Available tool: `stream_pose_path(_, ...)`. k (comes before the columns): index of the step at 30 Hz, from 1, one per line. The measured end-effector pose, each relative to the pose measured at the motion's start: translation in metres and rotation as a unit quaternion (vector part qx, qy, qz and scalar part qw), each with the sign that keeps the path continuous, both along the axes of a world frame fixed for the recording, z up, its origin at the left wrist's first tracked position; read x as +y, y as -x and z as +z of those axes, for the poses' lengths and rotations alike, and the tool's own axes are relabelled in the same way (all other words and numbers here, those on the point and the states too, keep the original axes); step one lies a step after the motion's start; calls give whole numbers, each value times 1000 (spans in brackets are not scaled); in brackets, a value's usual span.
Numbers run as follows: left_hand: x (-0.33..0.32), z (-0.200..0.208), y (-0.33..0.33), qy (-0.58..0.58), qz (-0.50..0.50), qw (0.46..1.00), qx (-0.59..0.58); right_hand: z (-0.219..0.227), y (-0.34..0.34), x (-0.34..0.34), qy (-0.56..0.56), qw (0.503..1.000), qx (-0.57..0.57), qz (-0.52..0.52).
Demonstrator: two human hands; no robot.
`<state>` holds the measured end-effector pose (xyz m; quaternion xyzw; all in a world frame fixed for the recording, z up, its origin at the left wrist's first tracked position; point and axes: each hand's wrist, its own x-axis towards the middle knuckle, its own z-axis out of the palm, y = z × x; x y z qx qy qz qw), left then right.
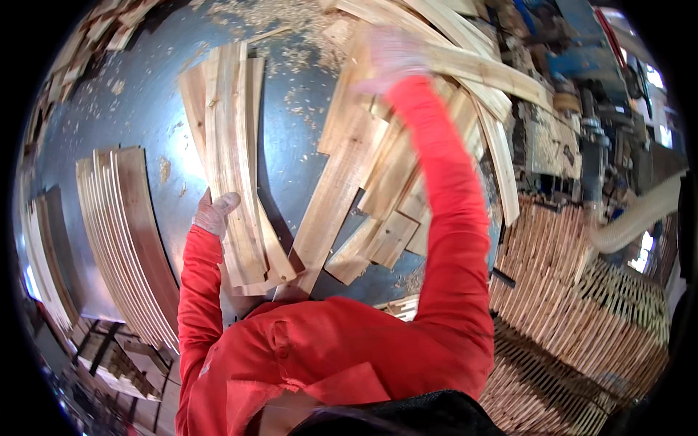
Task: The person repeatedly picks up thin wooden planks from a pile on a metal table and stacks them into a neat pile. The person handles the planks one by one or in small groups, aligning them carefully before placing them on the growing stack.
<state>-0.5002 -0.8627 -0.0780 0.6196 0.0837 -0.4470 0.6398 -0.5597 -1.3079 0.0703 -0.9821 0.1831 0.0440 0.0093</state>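
My left hand [212, 215], in a pale glove, is closed on the left edge of a small stack of wooden boards [230, 145], its thumb on top. The stack is long and light-coloured, with a few boards fanned out beneath the top ones. My right hand [396, 57], also gloved, is smeared by motion over the far end of a loose pile of boards [349, 156]. Its fingers do not show clearly, so I cannot tell whether it holds a board.
A neat row of boards [120, 225] stands at the left of the metal table [291, 94]. Wood shavings [291, 22] lie scattered at the far side. Machinery [582, 109] is at the far right, with large stacks of wood strips [567, 291] near it.
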Motion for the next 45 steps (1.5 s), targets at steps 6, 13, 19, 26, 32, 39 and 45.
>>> stream_pose_path(6, 57, 76, -20, -107, -63, 968, -219, -20, 40, -148, 205, 954, 211, -53)
stream_pose_path(13, 126, 129, 21, -543, -60, 789, -281, -44, 0, -137, 169, 960, 213, -71)
stream_pose_path(19, 149, 113, 39, -607, -54, 703, -365, -30, -10, -25, -56, 958, 281, -11)
stream_pose_path(26, 111, 109, 47, -442, 37, 714, -541, -77, 3, 124, -682, 694, 59, -224)
stream_pose_path(32, 46, 62, 51, -134, -35, 985, -101, -138, -35, 254, -827, 526, -94, -176)
stream_pose_path(39, 115, 29, 60, -258, -123, 904, -317, -147, -48, 344, -582, 807, 82, -60)
stream_pose_path(45, 148, 58, 78, -429, -33, 794, -429, -27, 59, 298, -185, 874, 204, 400)
